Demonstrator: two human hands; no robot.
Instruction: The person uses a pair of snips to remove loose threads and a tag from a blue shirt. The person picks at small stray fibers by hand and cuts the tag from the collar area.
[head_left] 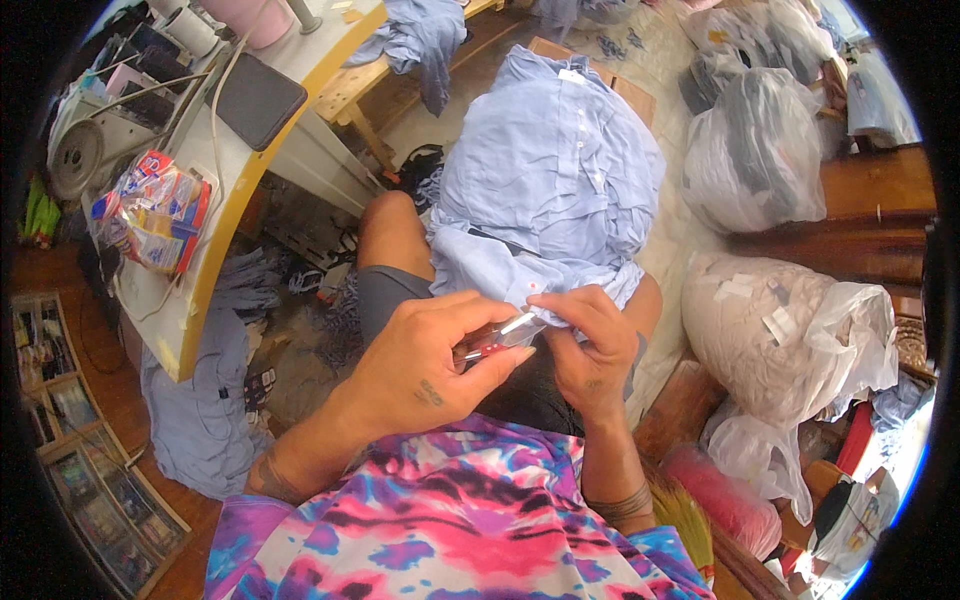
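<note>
L hand [425, 350]: thumb + fingers part-closed on small shiny clear/red item [482, 352], approx. ctr. R hand [590, 345]: thumb/index nearly pinched at its edge, hold unclear. Wrinkled lt-blue cloth garment [540, 150] at 12 o'clock, bulgy translucent plastic bag [755, 150] at 2.

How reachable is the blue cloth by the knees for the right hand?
Probably yes: the right hand is at the near edge of the blue cloth, nothing visible blocking it.
</note>
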